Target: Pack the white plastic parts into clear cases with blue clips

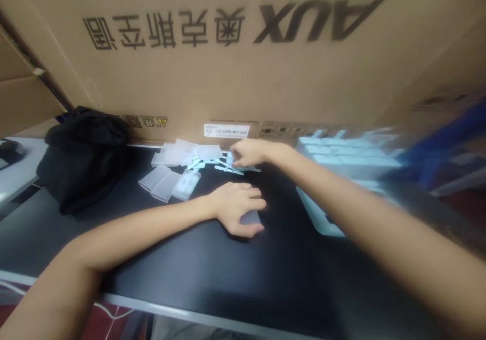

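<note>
My left hand (240,209) is curled around a translucent plastic sleeve (250,218) on the black table, and part of it is hidden by my fingers. Beyond it, my right hand (248,152) reaches down into a pile of pale blue popsicle-mold sticks (228,166), its fingers pinched on one of them. Left of the pile lie several empty translucent sleeves (178,152) and two more joined ones (161,182). A sleeve with a pale blue piece inside (187,184) lies close to these.
A large cardboard box (243,86) stands along the table's back edge. A black cloth bag (81,160) sits at the left. On the right, behind my forearm, are a blurred popsicle mold set (341,152) and a pale blue tray (317,218). The table's front edge (182,313) runs below.
</note>
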`<state>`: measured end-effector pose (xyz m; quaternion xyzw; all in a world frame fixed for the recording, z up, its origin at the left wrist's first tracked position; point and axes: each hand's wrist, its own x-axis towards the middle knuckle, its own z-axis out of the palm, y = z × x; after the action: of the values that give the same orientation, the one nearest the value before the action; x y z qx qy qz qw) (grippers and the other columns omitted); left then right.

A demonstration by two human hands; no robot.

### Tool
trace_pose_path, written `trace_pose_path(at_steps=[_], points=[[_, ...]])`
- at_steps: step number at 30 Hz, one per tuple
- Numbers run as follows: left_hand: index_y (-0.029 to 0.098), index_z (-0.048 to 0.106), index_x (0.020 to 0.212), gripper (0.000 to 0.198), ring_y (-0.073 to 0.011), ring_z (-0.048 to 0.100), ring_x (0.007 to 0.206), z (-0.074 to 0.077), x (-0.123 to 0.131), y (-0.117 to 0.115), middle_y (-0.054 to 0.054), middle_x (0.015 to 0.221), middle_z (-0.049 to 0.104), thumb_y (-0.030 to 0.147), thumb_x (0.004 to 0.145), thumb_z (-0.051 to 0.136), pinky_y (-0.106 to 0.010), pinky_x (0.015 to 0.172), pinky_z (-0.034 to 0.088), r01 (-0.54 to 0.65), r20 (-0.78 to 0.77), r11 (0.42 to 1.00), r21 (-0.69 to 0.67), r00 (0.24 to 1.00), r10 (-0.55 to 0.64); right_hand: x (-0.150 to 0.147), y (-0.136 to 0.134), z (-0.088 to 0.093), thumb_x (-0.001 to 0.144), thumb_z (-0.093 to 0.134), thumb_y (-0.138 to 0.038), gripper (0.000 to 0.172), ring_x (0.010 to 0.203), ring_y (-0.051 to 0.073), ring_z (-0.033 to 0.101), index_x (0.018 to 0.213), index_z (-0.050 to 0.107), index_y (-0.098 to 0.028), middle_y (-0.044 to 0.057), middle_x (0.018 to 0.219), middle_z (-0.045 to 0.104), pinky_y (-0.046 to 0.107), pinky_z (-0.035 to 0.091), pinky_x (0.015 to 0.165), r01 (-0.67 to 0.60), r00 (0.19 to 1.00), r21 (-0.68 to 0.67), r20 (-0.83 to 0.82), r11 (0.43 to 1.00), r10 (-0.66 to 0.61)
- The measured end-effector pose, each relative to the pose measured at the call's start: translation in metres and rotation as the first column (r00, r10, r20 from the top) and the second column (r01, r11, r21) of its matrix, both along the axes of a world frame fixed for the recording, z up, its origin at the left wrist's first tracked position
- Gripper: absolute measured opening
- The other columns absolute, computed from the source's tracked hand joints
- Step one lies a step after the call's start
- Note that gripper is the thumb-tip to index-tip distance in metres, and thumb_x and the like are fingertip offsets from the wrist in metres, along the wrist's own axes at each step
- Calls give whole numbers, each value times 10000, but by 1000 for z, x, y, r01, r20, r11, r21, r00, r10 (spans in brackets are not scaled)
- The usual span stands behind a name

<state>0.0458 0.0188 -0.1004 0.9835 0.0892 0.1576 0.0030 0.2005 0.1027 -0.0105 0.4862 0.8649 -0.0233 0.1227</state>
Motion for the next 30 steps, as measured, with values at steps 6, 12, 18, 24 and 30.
trace_pose_path(at_steps=[6,12,18,24,30], points=[[193,670,1091,607,-274,623,1036,2,3,0,-120,1107,666,770,908,621,-333,689,541,-3,56,1000,-1,998,3,-2,-3,-8,915,655,-309,426,1135,299,697,1298,692,-127,191,1338,703,342,514,863,18,1000,79,-5,997,-18],[185,616,1294,323,-237,655,1115,-3,7,0,-130,1202,682,406,1097,486,-327,847,599,61,54,998,22,997,-62,-5,0,-13,885,659,-261,388,1059,309,729,1238,729,-117,207,1253,736,364,536,823,23,999,75,36,997,-26],[175,565,1268,332,-263,659,1158,-2,5,1,-136,1259,663,181,936,561,-382,933,614,-56,42,991,-119,997,62,4,-3,-1,862,691,-261,388,1052,315,725,1230,710,-140,194,1210,747,358,519,816,81,997,162,-7,983,-81],[157,537,1204,279,-288,629,1191,-4,7,4,-162,1257,653,161,927,513,-429,1043,572,-87,100,979,-186,989,107,46,-34,4,1023,402,-250,305,1044,280,689,1130,673,-157,161,1138,738,374,493,877,156,975,331,-205,931,-91],[179,525,1195,257,-295,646,1153,-3,6,5,-149,1213,667,199,939,528,-459,1024,569,-149,135,930,-337,970,204,94,-89,-32,1007,487,-415,327,743,211,586,739,537,-235,59,764,610,336,456,706,383,734,496,-676,780,70]])
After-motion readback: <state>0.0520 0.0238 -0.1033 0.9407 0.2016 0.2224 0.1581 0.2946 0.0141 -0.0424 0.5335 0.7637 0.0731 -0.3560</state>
